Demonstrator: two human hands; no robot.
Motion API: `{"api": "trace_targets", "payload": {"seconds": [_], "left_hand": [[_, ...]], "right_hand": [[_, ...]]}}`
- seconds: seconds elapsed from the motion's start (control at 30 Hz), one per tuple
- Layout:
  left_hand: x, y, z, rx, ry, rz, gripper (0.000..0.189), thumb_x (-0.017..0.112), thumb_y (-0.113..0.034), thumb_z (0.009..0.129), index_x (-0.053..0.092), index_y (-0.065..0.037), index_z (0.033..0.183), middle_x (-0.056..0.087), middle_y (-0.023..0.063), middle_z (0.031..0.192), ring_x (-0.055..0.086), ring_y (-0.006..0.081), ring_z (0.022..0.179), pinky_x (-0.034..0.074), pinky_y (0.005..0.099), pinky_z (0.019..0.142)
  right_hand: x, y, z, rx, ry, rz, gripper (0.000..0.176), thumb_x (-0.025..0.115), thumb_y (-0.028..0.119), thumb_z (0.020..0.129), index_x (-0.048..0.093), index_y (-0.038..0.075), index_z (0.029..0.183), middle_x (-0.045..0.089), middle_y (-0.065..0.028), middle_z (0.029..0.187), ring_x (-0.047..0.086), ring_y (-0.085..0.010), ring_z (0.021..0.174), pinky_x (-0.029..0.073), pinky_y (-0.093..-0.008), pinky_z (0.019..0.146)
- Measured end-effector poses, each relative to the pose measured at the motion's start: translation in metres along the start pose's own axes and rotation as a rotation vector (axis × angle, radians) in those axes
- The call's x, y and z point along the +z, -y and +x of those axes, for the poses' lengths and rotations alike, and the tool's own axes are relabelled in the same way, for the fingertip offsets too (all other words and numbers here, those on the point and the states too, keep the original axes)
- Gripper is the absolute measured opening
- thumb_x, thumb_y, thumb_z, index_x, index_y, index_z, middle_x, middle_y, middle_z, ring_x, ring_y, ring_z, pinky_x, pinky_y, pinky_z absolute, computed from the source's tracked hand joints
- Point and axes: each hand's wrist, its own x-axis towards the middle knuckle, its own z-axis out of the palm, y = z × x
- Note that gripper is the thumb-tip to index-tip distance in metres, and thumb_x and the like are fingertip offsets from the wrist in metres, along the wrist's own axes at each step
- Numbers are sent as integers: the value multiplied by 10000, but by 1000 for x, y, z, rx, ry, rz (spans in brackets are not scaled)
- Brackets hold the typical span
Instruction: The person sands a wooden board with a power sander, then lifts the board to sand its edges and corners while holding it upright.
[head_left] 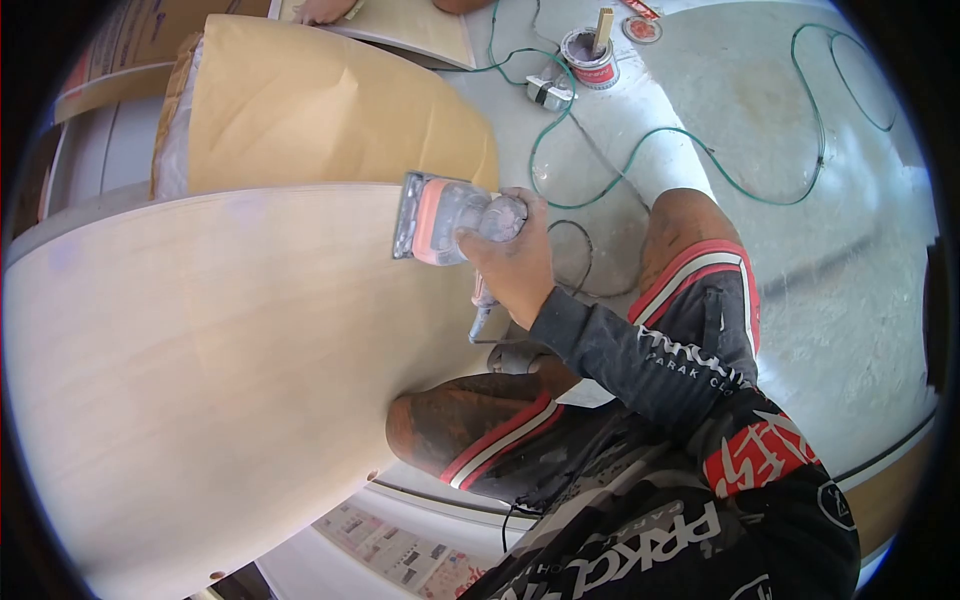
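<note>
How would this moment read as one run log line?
Right hand: gripping grey-and-pink power sander | Left hand: not in view | Position: sander at edge of pale wood-toned board | Touching board: unclear

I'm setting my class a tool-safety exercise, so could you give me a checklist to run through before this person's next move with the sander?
1. Grip: ok. The right hand is wrapped around the sander.
2. Left hand steadying the work: cannot tell; it is out of view.
3. Sander flat on the pale panel: cannot tell; the contact is hidden.
4. Green cord off the panel: ok. It runs over the floor.
5. Can closed: not ok. It stands open, a wooden stick in it.
</note>
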Motion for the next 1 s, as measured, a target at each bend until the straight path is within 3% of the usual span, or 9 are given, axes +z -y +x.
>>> {"api": "trace_targets", "payload": {"seconds": [0.23,0.3,0.43,0.53,0.6,0.67,0.77,0.83,1.0], "left_hand": [[11,1,2,6,-2,-19,766,258,-620,1064,328,-54,1576,489,327,1473,534,406,1345,444,618,1081],[8,0,0,10,-6,-15,770,259,-625,1061,321,-57,1578,493,326,1470,533,406,1347,440,612,1085],[5,0,-4,11,-12,-22,779,260,-634,1055,308,-63,1584,502,323,1464,531,408,1350,433,599,1093],[13,-5,0,22,-13,-23,786,261,-641,1050,298,-68,1588,508,321,1459,529,409,1353,427,590,1099],[12,-4,2,27,-11,-30,791,262,-645,1047,291,-71,1590,512,320,1456,528,409,1355,423,584,1103],[9,-4,1,24,-18,-28,796,263,-650,1044,285,-74,1593,516,319,1453,527,410,1357,420,578,1107],[15,-10,-1,22,-17,-42,803,264,-657,1040,275,-78,1597,523,317,1449,525,411,1359,414,569,1112],[23,-15,-4,23,-14,-46,808,265,-661,1037,268,-81,1600,527,316,1446,524,411,1361,410,563,1116],[30,-20,-4,30,-15,-49,821,267,-673,1029,251,-89,1607,537,312,1438,522,413,1365,401,548,1126]], "right_hand": [[-4,3,1,176,-114,156,654,785,103,803,387,39,1319,602,-144,1069,640,-181,748,540,-357,497],[-1,5,0,108,-50,135,657,797,128,784,419,31,1313,593,-157,1095,654,-221,859,570,-389,611],[11,9,2,-85,11,-132,718,792,78,818,349,44,1382,563,-121,1116,630,-159,881,556,-329,583],[28,33,-7,-199,3,-278,698,809,89,777,413,37,1349,568,-136,1133,635,-202,964,568,-367,711],[41,51,-12,-615,-57,-434,678,821,102,726,483,34,1310,564,-164,1177,619,-276,1051,537,-421,857],[50,69,-24,-568,21,-386,675,833,112,693,524,38,1289,552,-178,1195,586,-342,1113,500,-450,941],[61,78,-36,-588,121,-385,700,847,114,681,526,65,1301,538,-181,1170,585,-371,1082,516,-449,915],[66,79,-45,-752,272,-426,704,854,107,669,535,98,1297,526,-173,1146,580,-390,1054,522,-461,893],[59,68,-49,-645,211,-376,723,856,104,652,527,108,1296,524,-172,1159,581,-400,1062,527,-461,892]]}}
